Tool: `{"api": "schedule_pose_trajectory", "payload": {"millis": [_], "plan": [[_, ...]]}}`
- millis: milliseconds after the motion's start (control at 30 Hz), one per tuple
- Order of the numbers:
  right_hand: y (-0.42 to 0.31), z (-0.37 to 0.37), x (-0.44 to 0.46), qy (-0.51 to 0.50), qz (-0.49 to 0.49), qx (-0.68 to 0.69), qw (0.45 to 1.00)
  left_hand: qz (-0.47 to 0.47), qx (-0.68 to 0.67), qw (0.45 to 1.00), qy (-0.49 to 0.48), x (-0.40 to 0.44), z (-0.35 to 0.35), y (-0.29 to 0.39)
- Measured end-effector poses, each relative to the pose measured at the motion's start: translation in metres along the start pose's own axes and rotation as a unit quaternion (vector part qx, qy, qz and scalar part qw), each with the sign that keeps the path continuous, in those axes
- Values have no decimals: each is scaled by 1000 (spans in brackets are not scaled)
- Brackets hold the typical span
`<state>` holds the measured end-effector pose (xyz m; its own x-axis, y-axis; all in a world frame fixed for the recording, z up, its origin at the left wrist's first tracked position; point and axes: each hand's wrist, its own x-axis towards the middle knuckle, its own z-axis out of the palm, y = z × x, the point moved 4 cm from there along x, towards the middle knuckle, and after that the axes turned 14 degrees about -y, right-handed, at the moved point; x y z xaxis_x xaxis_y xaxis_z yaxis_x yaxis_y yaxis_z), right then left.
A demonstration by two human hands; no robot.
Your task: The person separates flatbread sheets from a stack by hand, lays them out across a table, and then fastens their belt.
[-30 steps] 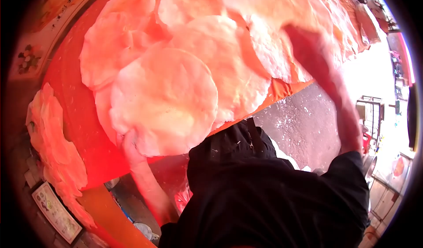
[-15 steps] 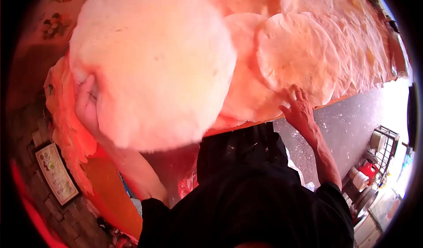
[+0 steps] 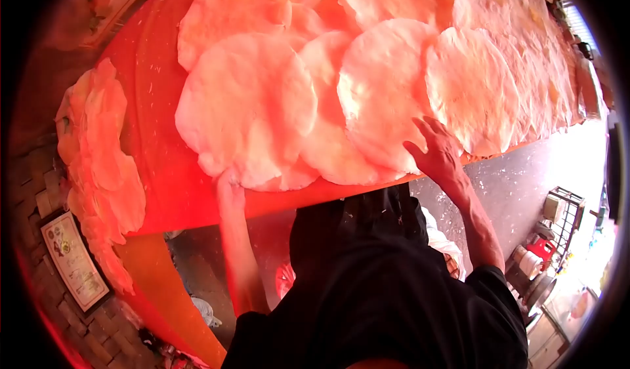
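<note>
A large round flatbread (image 3: 243,106), thin and pale, lies on the left part of the row of flatbreads. My left hand (image 3: 230,180) is at its near edge, closed on the rim, with most of the fingers hidden under the bread. My right hand (image 3: 438,149) has its fingers spread, resting at the near edge of another round flatbread (image 3: 384,93). Just right of that hand is a further flatbread (image 3: 471,87), overlapping its neighbours.
The breads lie on a red-covered table (image 3: 167,202). A stack of flatbreads (image 3: 102,159) hangs over the left end. Many overlapping sheets (image 3: 525,61) cover the far right. A framed sign (image 3: 74,261) is at lower left; a black rack (image 3: 563,218) stands on the right.
The large flatbread in my left hand has come down from in front of the view onto the other breads. My right hand stays near the table edge, fingers still spread.
</note>
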<state>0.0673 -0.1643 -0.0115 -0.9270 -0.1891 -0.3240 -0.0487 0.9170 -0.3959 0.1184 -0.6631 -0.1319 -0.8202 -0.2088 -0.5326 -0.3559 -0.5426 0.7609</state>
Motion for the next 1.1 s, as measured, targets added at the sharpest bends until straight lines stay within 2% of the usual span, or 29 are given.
{"api": "schedule_pose_trajectory", "payload": {"millis": [100, 200, 300, 333, 367, 433, 500, 533, 633, 667, 767, 800, 833, 867, 900, 1000, 1067, 1100], "plan": [[-36, -17, 28, 42, -43, 56, 997, 56, -26, 998, -24, -28, 2, 18], [-44, -32, 82, 153, -113, 58, 980, 57, 57, 997, -3, -31, -57, 2], [-55, -61, 159, 177, -89, 100, 975, 89, 52, 994, 41, -39, -73, 8], [-53, -66, 187, 175, -66, 66, 980, 86, 93, 991, 33, -40, -82, 14], [-57, -73, 210, 174, -61, 80, 980, 98, 100, 987, 84, -47, -81, 20], [-48, -67, 261, 198, -39, 16, 979, 121, 113, 968, 188, -65, -73, 38], [-44, -58, 295, 197, -11, -56, 979, 162, 147, 956, 197, -81, -78, 51], [-50, -61, 298, 126, 25, -73, 989, 183, 166, 948, 203, -88, -77, 60], [-56, -66, 303, 119, 15, -95, 988, 191, 166, 945, 206, -103, -54, 73], [-54, -70, 305, 97, 40, -97, 990, 191, 164, 947, 200, -104, -45, 73], [-16, -78, 325, 183, -18, -46, 982, 184, 165, 953, 178, -106, -19, 69], [-8, -97, 324, 219, -45, -36, 974, 180, 166, 955, 171, -104, -10, 68], [-13, -134, 302, 312, -96, 66, 943, 175, 166, 956, 164, -104, -4, 68], [22, -156, 315, 210, -70, 131, 966, 170, 160, 959, 164, -104, 2, 67], [15, -189, 299, 363, -32, -7, 931, 163, 155, 961, 163, -104, 6, 66], [58, -299, 303, 247, -123, 114, 955, 152, 157, 965, 145, -99, 13, 62], [52, -361, 304, 250, -95, 192, 944, 146, 163, 966, 134, -96, 17, 61], [40, -384, 308, 297, -129, 119, 939, 143, 166, 967, 130, -94, 22, 61]]}}
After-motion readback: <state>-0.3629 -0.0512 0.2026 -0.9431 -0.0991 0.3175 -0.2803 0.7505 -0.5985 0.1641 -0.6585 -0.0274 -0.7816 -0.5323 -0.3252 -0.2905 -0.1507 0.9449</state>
